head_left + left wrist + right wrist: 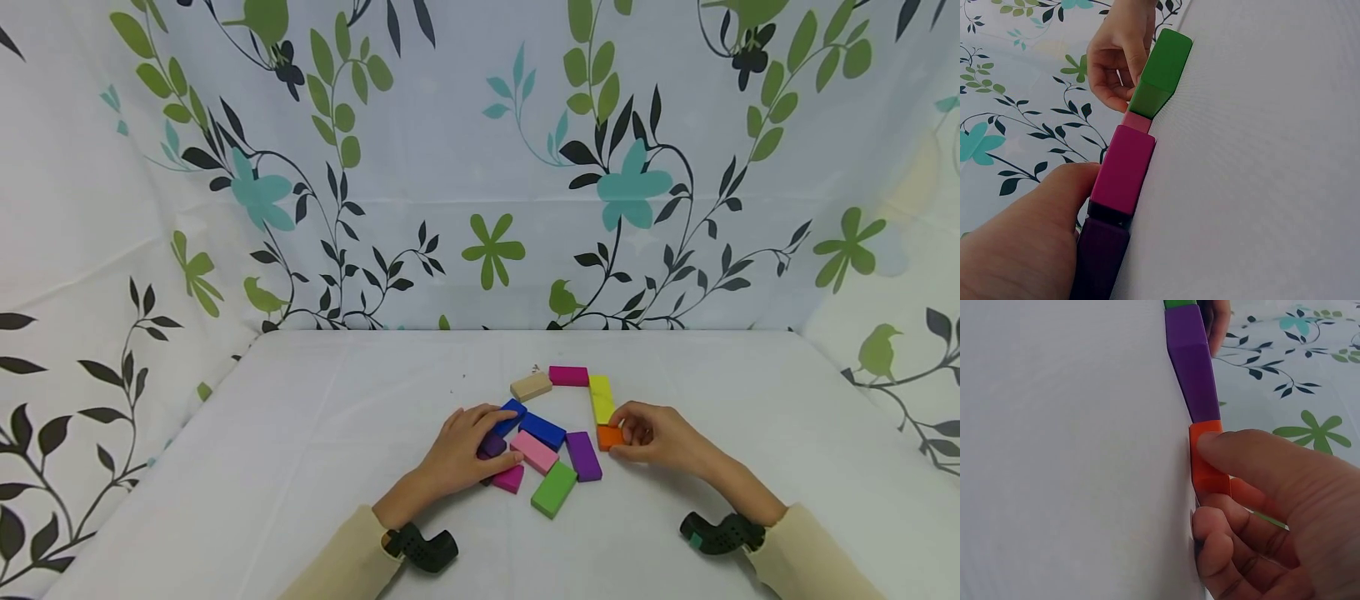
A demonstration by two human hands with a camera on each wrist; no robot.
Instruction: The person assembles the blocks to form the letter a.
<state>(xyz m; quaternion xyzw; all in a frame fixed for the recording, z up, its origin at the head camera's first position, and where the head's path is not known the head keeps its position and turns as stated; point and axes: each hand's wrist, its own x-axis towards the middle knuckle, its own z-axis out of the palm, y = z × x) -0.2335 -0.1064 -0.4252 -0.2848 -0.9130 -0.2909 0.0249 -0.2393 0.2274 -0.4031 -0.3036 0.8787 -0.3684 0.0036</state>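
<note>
At the near end of the yellow block (602, 400), the nearer right hand (662, 435) pinches the orange block (609, 437), long axis unclear, the left hand (459, 450) lying loosely spread leftward.

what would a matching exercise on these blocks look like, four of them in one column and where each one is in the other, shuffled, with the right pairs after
Column one
1. orange block
2. green block
3. yellow block
4. tan block

Column two (head view)
A. lowest block in the picture
B. just left of the far magenta block
C. held by the right hand
D. between the far magenta block and the orange block

Pairs: 1-C, 2-A, 3-D, 4-B
</note>
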